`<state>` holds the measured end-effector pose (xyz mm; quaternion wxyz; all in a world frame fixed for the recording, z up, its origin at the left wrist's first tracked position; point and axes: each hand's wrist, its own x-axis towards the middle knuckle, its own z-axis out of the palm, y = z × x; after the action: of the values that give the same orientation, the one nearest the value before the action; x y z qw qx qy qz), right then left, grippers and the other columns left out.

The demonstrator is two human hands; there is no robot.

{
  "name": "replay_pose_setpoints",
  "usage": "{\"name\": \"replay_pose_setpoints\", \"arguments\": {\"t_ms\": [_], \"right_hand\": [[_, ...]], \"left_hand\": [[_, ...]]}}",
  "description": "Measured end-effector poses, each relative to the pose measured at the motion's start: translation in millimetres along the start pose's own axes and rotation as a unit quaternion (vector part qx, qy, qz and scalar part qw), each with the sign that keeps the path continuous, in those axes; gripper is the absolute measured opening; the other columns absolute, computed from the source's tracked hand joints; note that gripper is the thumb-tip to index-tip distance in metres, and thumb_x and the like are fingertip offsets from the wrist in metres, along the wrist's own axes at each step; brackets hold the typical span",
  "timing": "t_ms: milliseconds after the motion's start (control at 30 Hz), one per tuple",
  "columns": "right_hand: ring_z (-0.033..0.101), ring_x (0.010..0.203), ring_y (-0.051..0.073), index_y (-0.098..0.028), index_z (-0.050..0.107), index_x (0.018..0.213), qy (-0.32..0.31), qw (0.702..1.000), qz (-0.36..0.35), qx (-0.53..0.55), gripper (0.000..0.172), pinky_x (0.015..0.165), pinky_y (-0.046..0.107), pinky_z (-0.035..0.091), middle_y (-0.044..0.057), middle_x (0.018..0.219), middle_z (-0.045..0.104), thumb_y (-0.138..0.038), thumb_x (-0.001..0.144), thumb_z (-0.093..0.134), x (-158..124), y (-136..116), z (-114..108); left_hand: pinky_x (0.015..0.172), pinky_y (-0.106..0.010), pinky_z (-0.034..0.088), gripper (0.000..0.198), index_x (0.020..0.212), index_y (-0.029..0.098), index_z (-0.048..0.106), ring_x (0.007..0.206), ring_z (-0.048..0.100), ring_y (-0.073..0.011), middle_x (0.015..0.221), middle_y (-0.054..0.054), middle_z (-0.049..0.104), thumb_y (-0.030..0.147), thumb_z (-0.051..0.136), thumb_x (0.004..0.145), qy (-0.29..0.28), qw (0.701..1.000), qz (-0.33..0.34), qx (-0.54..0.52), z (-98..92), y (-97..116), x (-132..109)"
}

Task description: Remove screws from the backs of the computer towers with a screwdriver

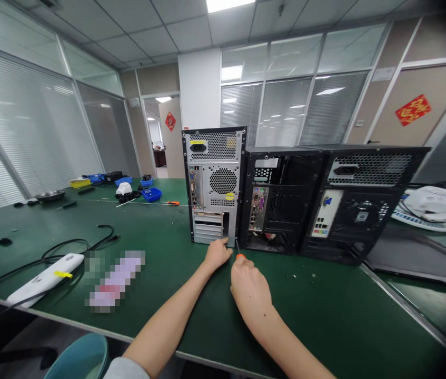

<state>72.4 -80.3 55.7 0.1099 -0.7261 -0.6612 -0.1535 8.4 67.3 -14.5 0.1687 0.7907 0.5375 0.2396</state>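
Observation:
My right hand (249, 284) is closed around a screwdriver (240, 256) with an orange handle. Its thin shaft points up to the lower right corner of the back of a silver-and-black computer case (211, 229), which stands upright. Close beside the shaft, my left hand (218, 253) has its fingers curled in against the bottom of that same back panel; whatever they may pinch is hidden. The screw at the driver's tip is too small to make out. An open slot shows just above my left hand, beside the silver slot covers.
Two black computer cases (274, 210) (359, 210) stand to the right. Small screws (294, 276) lie before them. A white power strip (47, 279) with black cables and a blurred-out item (116, 281) lie left. Farther back are a blue tray (151, 195) and an orange-handled tool (172, 203).

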Motion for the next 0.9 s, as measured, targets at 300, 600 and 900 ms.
{"name": "replay_pose_setpoints", "arguments": {"t_ms": [300, 600, 900], "right_hand": [[0.066, 0.06, 0.02, -0.006, 0.055, 0.084, 0.003, 0.999, 0.041, 0.036, 0.024, 0.051, 0.025, 0.048, 0.014, 0.069, 0.062, 0.0, 0.08, 0.032, -3.4, 1.4, 4.7], [0.066, 0.065, 0.022, -0.007, 0.052, 0.086, -0.015, 0.993, 0.092, 0.076, 0.019, 0.053, 0.027, 0.047, 0.015, 0.072, 0.064, -0.005, 0.081, 0.033, -4.3, 2.8, 3.6], [0.066, 0.071, 0.025, -0.008, 0.051, 0.087, -0.043, 0.981, 0.132, 0.133, 0.015, 0.058, 0.031, 0.047, 0.016, 0.075, 0.065, -0.015, 0.082, 0.039, -4.4, 4.0, 0.1]], "left_hand": [[0.072, -0.023, 0.046, 0.05, 0.117, 0.011, 0.056, 0.071, 0.062, -0.0163, 0.069, -0.003, 0.068, 0.019, 0.049, 0.068, -0.007, 0.999, -0.014, -0.029, -4.0, 1.5, -0.9], [0.072, -0.024, 0.046, 0.052, 0.119, 0.012, 0.056, 0.072, 0.062, -0.0172, 0.069, -0.004, 0.068, 0.02, 0.049, 0.067, -0.016, 0.999, -0.021, -0.03, -7.0, 2.6, -2.2], [0.075, -0.024, 0.046, 0.052, 0.118, 0.012, 0.056, 0.077, 0.062, -0.0176, 0.075, -0.004, 0.069, 0.021, 0.049, 0.067, -0.012, 0.999, -0.019, -0.028, -6.8, 2.7, -2.1]]}}
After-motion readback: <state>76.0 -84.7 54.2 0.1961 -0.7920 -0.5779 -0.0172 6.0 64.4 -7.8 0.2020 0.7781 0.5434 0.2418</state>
